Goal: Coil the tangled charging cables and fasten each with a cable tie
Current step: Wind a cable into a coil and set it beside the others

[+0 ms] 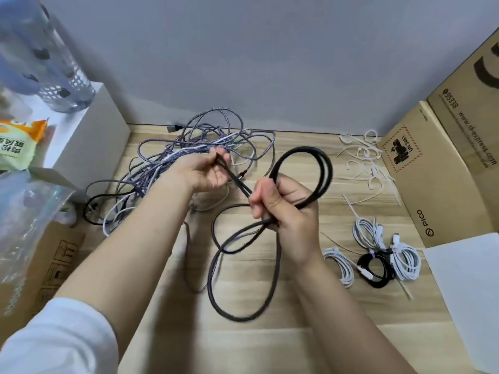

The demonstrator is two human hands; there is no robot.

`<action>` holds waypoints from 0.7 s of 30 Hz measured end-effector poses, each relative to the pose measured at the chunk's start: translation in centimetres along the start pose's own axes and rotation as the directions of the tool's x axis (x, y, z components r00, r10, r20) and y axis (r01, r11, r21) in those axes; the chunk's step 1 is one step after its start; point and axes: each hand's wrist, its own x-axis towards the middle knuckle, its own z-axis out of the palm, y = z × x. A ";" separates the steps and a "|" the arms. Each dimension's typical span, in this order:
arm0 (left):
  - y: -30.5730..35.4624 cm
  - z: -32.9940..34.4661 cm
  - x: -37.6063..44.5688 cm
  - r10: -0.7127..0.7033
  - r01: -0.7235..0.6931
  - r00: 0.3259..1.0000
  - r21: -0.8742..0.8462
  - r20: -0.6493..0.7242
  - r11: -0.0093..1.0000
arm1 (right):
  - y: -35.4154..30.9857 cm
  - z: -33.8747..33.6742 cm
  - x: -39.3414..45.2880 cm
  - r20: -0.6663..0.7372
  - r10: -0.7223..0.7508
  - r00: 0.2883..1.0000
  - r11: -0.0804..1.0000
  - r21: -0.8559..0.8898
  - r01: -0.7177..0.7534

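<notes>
My right hand (280, 209) grips a dark braided cable (321, 171) at the crossing of its loops; one loop rises above the fist, others hang below toward the wooden floor (256, 346). My left hand (208, 171) pinches the free end of the same cable, stretched taut toward the right fist. Behind my left hand lies a tangled pile of grey and white braided cables (205, 136). White cable ties (364, 163) are scattered at the back right. Several coiled cables (378, 260), white and black, lie tied at the right.
Cardboard boxes (437, 171) stand along the right side, with a white sheet (467, 287) in front of them. A white box (89, 136) with a clear bottle (43, 55) and a snack packet (19, 141) stands at the left, above a plastic bag (24, 220) and another cardboard box (51, 265).
</notes>
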 end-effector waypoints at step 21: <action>-0.6 0.0 -2.0 0.055 -0.081 0.979 0.125 0.197 0.989 | 1.0 -1.8 0.0 -0.205 0.075 0.976 0.957 -0.260 -0.128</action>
